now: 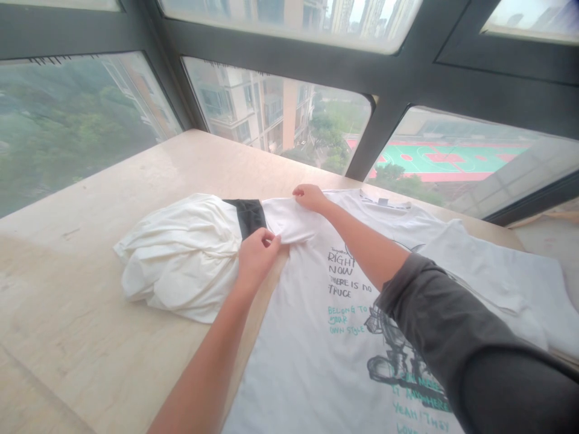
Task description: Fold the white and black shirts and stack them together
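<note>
A white T-shirt [312, 337] with black and teal lettering lies spread flat on a pale stone ledge [81, 289]. Its left sleeve [289, 222] is folded in over the chest. My left hand [257, 253] pinches the lower edge of that sleeve. My right hand [310, 196] reaches across and pinches the sleeve's upper edge near the shoulder. The forearm of my right arm, in a dark grey sleeve, covers part of the print.
A crumpled white garment [181, 253] with a black band [248, 216] lies bunched just left of the shirt. Dark-framed windows [371, 138] rise right behind the ledge. Another white cloth [520, 277] lies at the right.
</note>
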Tool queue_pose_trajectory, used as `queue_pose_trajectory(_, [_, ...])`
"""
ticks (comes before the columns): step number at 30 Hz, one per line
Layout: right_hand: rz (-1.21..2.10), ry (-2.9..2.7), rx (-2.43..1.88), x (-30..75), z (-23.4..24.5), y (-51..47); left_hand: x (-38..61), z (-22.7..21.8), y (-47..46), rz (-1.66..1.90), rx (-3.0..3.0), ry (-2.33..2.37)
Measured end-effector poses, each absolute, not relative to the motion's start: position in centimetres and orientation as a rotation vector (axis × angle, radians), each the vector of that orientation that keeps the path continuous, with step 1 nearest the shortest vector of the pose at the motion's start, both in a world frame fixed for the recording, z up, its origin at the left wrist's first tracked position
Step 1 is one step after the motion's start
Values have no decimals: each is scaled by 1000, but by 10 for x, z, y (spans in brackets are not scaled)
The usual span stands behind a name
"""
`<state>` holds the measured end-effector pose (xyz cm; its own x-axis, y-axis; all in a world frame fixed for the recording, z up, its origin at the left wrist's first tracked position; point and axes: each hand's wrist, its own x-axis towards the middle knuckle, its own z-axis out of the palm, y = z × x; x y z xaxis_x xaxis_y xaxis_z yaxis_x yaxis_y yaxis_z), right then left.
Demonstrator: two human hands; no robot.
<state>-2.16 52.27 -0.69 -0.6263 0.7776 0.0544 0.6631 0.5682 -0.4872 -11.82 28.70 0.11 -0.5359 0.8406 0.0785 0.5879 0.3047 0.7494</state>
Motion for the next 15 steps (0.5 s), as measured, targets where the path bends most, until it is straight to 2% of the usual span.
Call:
queue_pose_trajectory(2, [624, -2566, -1177, -24, -8, 521, -118, -2, 284, 972, 1264, 2242])
queue_pose_trajectory(9, [662, -2718, -1051, -54, 3, 508, -119, -9, 293, 926, 1257, 2235])
queue_pose_trajectory(15, [673, -2789, -970, -60, 22, 507, -121, -18, 290, 1142, 1063, 2051])
